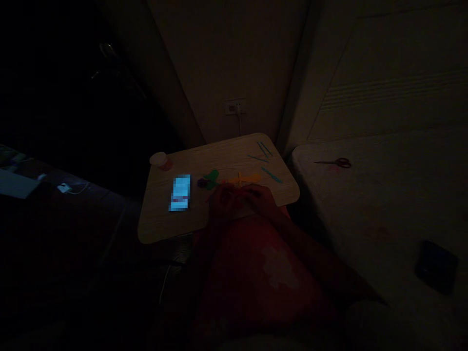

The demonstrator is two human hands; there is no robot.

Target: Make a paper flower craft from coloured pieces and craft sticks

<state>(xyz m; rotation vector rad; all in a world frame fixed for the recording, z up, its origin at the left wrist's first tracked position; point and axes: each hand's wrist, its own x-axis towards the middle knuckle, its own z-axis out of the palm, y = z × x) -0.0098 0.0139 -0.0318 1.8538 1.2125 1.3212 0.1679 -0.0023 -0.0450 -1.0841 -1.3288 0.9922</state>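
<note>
The room is very dark. My left hand (221, 202) and my right hand (260, 199) meet over the near edge of a small wooden table (164, 224). Their fingers are curled together around something small that I cannot make out. Just beyond them lie orange pieces (244, 179), a green piece (211, 178) and a small purple piece (201, 183). A lit phone (180, 193) lies to the left of my hands. Several thin teal sticks (263, 151) lie at the table's far right.
A small round container (160, 160) stands at the table's far left corner. Scissors (334, 163) lie on the pale bed at right, and a dark object (436, 266) sits lower on it. A wall socket (234, 107) is behind the table. A red cushion (256, 278) covers my lap.
</note>
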